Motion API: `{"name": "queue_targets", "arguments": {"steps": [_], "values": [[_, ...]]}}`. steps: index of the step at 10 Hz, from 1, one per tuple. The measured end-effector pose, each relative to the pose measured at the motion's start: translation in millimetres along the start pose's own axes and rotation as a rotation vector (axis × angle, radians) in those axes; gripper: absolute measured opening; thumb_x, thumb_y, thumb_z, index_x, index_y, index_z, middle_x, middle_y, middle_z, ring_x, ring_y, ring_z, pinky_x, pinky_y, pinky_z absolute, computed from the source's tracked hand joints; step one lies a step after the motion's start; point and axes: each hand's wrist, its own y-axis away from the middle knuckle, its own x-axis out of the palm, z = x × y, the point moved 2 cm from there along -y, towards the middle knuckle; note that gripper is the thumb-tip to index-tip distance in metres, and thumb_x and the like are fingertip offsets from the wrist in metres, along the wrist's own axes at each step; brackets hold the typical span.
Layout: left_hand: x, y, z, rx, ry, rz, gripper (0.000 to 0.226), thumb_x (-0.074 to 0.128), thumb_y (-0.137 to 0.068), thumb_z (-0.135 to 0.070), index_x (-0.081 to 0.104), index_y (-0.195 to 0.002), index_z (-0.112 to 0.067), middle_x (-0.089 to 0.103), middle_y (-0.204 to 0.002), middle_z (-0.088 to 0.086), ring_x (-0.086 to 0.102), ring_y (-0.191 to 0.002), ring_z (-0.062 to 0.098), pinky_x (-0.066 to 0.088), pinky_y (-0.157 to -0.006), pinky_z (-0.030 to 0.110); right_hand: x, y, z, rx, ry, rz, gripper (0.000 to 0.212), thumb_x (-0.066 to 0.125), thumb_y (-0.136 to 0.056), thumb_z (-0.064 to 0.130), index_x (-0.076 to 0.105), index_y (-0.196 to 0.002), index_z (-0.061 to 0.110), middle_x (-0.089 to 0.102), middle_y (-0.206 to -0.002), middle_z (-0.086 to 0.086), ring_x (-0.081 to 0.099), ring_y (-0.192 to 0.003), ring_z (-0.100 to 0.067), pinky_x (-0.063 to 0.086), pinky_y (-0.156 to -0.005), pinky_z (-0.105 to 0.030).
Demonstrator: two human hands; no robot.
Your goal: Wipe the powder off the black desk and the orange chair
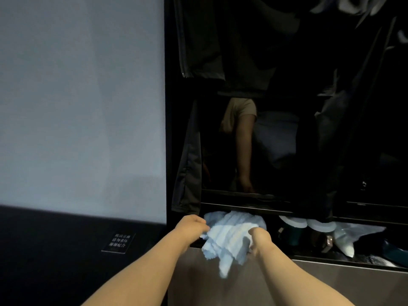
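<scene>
A light blue towel (229,236) hangs between my two hands in front of a dark open wardrobe (287,107). My left hand (192,226) grips the towel's left edge. My right hand (260,238) grips its right edge, fingers curled into the cloth. The towel's lower corner droops toward the grey panel (331,283) below. Part of the towel still lies inside the low shelf slot (238,214). Neither the black desk nor the orange chair is in view.
Dark clothes (203,40) hang in the wardrobe, and a glossy inner panel reflects a person's arm (242,146). Bottles and bags (326,235) crowd the low shelf to the right. A pale wall (81,107) and a small black sign (118,242) are on the left.
</scene>
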Motion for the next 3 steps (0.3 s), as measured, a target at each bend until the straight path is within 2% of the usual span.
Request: {"name": "queue_targets", "arguments": {"steps": [1, 2, 3], "values": [[-9.0, 5.2, -6.3, -0.015, -0.045, -0.012, 0.009, 0.059, -0.089, -0.016, 0.058, -0.097, -0.020, 0.060, -0.102, 0.001, 0.058, -0.099, 0.018, 0.041, -0.068, 0.025, -3.6, 12.3, 5.1, 0.026, -0.043, 0.005, 0.040, 0.040, -0.094, -0.002, 0.038, -0.133, -0.012, 0.042, -0.138, -0.031, 0.048, -0.118, -0.045, 0.039, -0.096, -0.050], [-12.1, 8.9, -9.4, -0.015, -0.079, -0.003, 0.012, 0.058, -0.090, -0.020, 0.057, -0.101, -0.022, 0.060, -0.111, 0.002, 0.057, -0.109, 0.021, 0.041, -0.080, 0.031, -7.8, 11.9, 2.9, 0.065, -0.071, 0.038, 0.042, 0.037, -0.098, 0.003, 0.033, -0.139, -0.008, 0.033, -0.146, -0.027, 0.033, -0.134, -0.042, 0.030, -0.106, -0.052], [-11.8, 12.5, -11.4, 0.020, -0.110, 0.014, 0.012, 0.058, -0.090, -0.020, 0.057, -0.101, -0.022, 0.060, -0.109, 0.001, 0.058, -0.104, 0.019, 0.043, -0.072, 0.027, -14.6, 21.0, 4.8, 0.043, -0.025, 0.026, 0.048, 0.038, -0.099, 0.005, 0.025, -0.145, 0.002, 0.027, -0.150, -0.023, 0.027, -0.136, -0.040, 0.024, -0.108, -0.054]]}}
